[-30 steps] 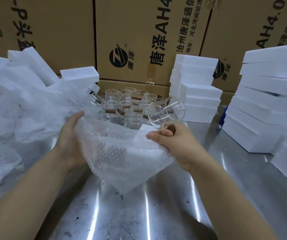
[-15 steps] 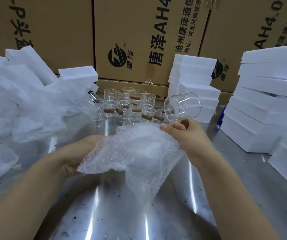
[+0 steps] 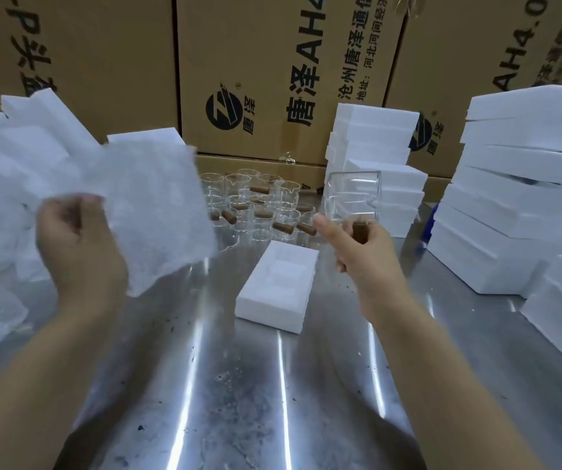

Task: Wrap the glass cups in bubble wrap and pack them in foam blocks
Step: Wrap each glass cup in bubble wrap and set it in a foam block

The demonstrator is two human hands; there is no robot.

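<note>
Left hand (image 3: 79, 245) grips a limp bubble wrap sheet (image 3: 150, 212); right hand (image 3: 357, 245) pinches the fragile, slippery glass cup (image 3: 352, 195) by its brown handle (image 3: 360, 232), seemingly the surest hold.

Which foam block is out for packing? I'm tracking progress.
The lone foam block lying flat mid-table between the hands; the rest sit in stacks.

Readable print stands only on the cardboard cartons behind your surface. Middle carton (image 3: 272, 72): round black logo with "唐泽" beside it, large "唐泽AH4" running up the face and cut off at the top, then smaller "沧州唐泽通信" and "地址:河北河间经济", both cut off. Right carton (image 3: 496, 56): "AH4.0", partly cropped, and the same logo half hidden by foam. Left carton (image 3: 69, 52): fragments only, not legible.
</note>
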